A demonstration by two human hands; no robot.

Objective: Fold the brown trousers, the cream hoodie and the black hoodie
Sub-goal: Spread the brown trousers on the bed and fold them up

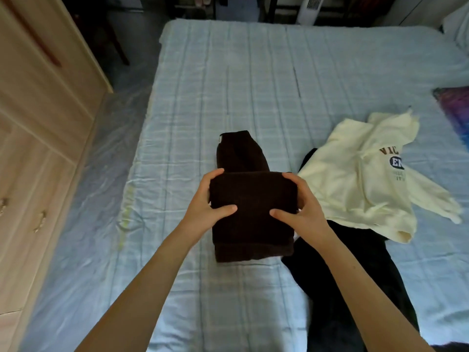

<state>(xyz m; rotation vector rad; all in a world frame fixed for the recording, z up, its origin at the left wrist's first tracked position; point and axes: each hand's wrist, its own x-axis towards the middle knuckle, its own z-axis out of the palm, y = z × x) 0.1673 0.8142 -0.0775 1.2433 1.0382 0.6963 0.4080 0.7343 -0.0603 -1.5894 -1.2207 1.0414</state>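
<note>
The brown trousers point(251, 219) lie in the middle of the bed as a compact folded stack, with a narrower part reaching away from me. My left hand point(210, 199) grips the left edge of the top fold, thumb on top and fingers round its far corner. My right hand point(297, 201) grips the right edge the same way. The cream hoodie point(355, 181) with dark lettering lies spread and unfolded to the right. The black hoodie point(355, 280) lies rumpled beneath it and toward me, partly hidden by my right forearm.
The bed point(228, 85) has a pale blue checked cover. A wooden wardrobe with drawers point(38, 123) stands along the left, with a narrow floor gap beside the bed. A purple patterned item point(456, 118) lies at the right edge. A white fan point(309, 8) stands beyond the bed.
</note>
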